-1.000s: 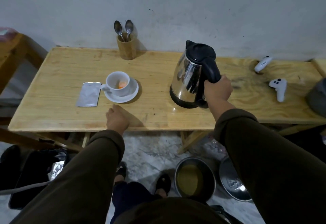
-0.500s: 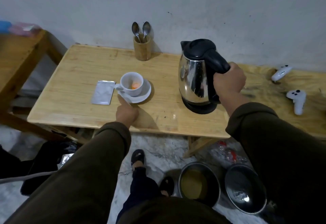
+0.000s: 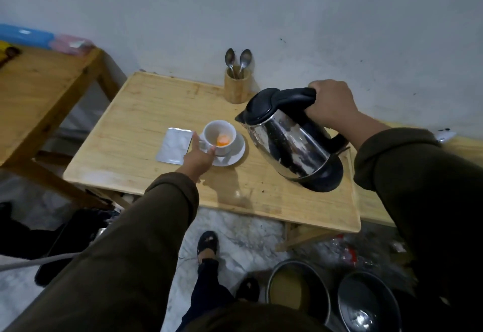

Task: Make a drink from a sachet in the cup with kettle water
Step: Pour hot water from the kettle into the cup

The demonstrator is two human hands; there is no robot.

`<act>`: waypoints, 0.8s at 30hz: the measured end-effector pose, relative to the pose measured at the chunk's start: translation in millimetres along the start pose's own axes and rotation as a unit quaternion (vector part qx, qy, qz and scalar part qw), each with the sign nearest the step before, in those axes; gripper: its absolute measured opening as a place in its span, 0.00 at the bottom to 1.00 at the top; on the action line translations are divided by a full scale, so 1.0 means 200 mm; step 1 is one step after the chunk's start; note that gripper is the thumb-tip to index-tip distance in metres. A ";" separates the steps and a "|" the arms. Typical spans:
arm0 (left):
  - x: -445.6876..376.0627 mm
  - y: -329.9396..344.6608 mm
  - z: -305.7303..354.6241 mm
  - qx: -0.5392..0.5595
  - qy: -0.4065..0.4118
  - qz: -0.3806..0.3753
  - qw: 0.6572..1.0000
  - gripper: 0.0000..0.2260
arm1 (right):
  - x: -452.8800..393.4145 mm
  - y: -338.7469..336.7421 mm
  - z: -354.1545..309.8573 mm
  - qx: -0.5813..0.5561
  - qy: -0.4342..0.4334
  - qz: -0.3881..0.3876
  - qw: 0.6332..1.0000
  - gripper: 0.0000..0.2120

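Observation:
A white cup [image 3: 219, 137] with orange powder at its bottom stands on a white saucer [image 3: 235, 152] on the wooden table [image 3: 141, 112]. My left hand [image 3: 199, 156] touches the cup's near left side at the handle. A steel kettle [image 3: 290, 139] with a black lid is lifted off the table and tilted, spout toward the cup, just right of its rim. My right hand [image 3: 330, 105] grips its black handle. No water is visible pouring. A silver sachet [image 3: 174, 148] lies flat left of the cup.
A wooden holder [image 3: 236, 87] with two spoons stands at the back by the wall. A second wooden table [image 3: 39, 88] is at the left. On the floor lie two metal pots [image 3: 298, 288], a bag [image 3: 65, 237] and my feet.
My right hand lifted the kettle, carried it left and tipped its spout toward the cup. My left hand moved forward from the table's edge to the cup's handle side.

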State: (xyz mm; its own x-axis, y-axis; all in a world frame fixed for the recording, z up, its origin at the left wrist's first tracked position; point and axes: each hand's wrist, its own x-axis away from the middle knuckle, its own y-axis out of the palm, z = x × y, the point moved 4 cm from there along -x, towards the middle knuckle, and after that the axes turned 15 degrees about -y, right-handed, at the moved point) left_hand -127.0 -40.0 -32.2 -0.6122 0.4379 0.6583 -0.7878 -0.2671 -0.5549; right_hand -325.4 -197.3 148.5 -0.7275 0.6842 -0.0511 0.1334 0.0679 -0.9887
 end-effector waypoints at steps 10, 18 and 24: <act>-0.01 -0.01 -0.01 0.020 -0.021 -0.012 1.000 0.32 | -0.12 0.02 -0.13 0.036 -0.011 -0.059 0.998 0.04; 0.00 0.00 0.00 0.031 -0.011 -0.004 0.999 0.33 | -0.16 0.03 -0.23 0.058 -0.009 -0.076 0.995 0.06; 0.01 0.03 0.02 0.050 -0.010 0.024 0.998 0.34 | -0.16 0.06 -0.26 0.071 -0.017 -0.088 0.993 0.05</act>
State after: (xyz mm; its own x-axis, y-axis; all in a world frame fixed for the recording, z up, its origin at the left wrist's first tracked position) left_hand -133.7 -43.8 -33.1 -0.6498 0.4062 0.6425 -0.7597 -0.3726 -0.5329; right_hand -264.8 -180.8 146.6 -0.7534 0.6461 0.1223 -0.0927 0.0798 -0.9925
